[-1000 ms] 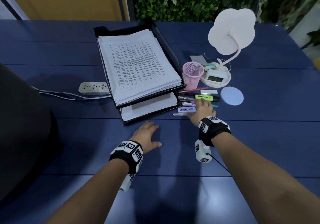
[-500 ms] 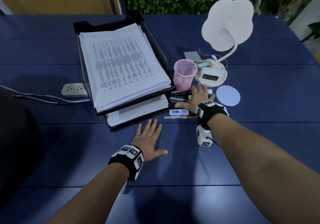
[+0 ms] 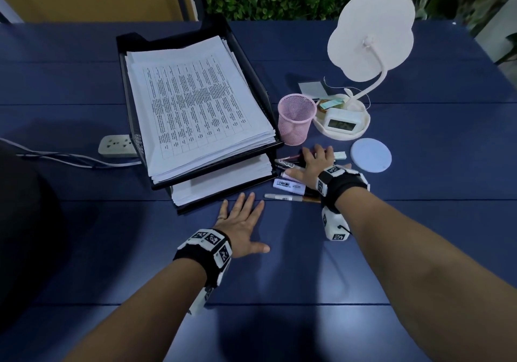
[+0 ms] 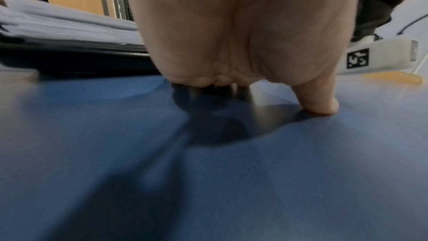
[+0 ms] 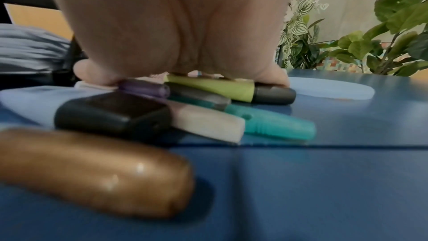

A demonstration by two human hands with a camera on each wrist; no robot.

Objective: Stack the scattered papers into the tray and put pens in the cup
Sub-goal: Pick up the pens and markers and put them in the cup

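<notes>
Our left hand (image 3: 244, 223) lies flat on the counter (image 3: 279, 291), fingers spread, just short of the tray (image 3: 268, 140) of stacked papers (image 3: 195, 104). Our right hand (image 3: 313, 163) rests palm-down, fingers extended, on the pens (image 5: 208, 89) scattered on the counter. The pink cup (image 3: 296, 118) stands just beyond its fingertips.
</notes>
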